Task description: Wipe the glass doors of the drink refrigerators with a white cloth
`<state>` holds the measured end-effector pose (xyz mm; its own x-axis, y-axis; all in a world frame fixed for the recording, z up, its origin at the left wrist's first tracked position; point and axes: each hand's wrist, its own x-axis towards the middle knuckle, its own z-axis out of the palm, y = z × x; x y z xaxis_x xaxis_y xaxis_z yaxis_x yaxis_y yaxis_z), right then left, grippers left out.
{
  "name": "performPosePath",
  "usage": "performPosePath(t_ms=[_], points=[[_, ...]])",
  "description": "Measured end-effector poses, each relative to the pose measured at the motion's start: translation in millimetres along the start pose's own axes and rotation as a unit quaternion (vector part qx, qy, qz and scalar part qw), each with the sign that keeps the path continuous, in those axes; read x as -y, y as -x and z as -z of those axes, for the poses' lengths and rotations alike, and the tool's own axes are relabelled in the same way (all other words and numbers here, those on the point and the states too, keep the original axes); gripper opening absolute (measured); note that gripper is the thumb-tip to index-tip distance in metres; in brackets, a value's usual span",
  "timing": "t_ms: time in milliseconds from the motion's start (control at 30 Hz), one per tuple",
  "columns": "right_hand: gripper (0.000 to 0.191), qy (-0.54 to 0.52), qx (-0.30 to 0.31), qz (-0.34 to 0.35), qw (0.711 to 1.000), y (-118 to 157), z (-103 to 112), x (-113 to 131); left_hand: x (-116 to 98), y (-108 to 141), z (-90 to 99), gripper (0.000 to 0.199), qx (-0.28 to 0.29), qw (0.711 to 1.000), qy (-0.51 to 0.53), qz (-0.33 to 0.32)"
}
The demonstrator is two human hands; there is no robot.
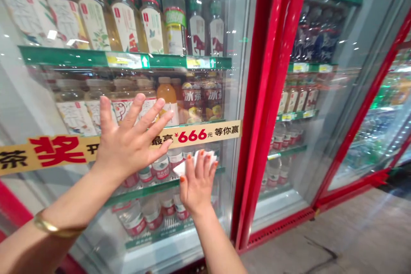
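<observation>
At the far left, a tan printed strip [58,154] with black and red characters begins on the glass door [241,25] of a drinks cooler and runs rightward across it, partly covered by the left hand. Behind the glass, a row of labelled tea bottles [125,25] stands on the upper green-edged shelf [86,57], with more pale-labelled bottles [75,113] below. The left forearm, wearing a gold-coloured bangle [61,230], reaches up from the lower left to the left hand [123,143], whose palm faces the glass; its fingers are straight, spread wide and have hold of nothing. Just right of those fingers, an orange drink bottle [165,90] shows through the door. Farther right and lower is the right hand [197,186], with orange-red nails, its fingers extended and slightly apart over a white tissue [180,169]. The tissue lies between this hand and the glass, below the strip, its edges showing around the fingers; they lie over it rather than curling around it. Next come a red door frame [257,128], a neighbouring cooler with dark bottles [316,38] and, at lower right, the grey floor [289,244].
</observation>
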<state>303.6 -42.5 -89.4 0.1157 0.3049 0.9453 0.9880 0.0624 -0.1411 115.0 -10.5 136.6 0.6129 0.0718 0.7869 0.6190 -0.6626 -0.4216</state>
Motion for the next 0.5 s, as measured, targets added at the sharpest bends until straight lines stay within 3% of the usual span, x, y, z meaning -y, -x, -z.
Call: performPosePath(t_ms=[67,100,200,267,300,367,433,500], points=[[0.085,-0.003,0.006,0.065,0.998,19,1,-6,-1,0,1.1,0.089,0.006,1.000,-0.023,-0.003],[0.086,0.004,-0.001,0.056,0.998,27,3,-14,-1,0,1.4,0.089,0.009,0.999,-0.032,-0.003],[0.085,0.034,-0.028,-0.107,0.993,30,14,-35,-1,1,1.3,0.089,0.011,0.999,-0.042,-0.006],[0.086,0.028,-0.034,-0.180,0.983,15,18,-30,0,1,-0.6,0.091,-0.002,0.998,-0.054,-0.021],[0.087,0.017,-0.033,-0.175,0.984,8,18,-22,2,2,-2.0,0.091,-0.015,0.997,-0.064,-0.031],[0.088,-0.009,-0.019,-0.098,0.995,3,13,-2,4,2,-5.6,0.090,-0.043,0.995,-0.079,-0.050],[0.086,-0.029,0.000,0.001,1.000,15,6,10,6,2,-8.5,0.087,-0.060,0.994,-0.076,-0.055],[0.080,-0.035,0.003,0.037,0.999,39,0,5,6,2,-9.2,0.087,-0.058,0.996,-0.059,-0.044]])
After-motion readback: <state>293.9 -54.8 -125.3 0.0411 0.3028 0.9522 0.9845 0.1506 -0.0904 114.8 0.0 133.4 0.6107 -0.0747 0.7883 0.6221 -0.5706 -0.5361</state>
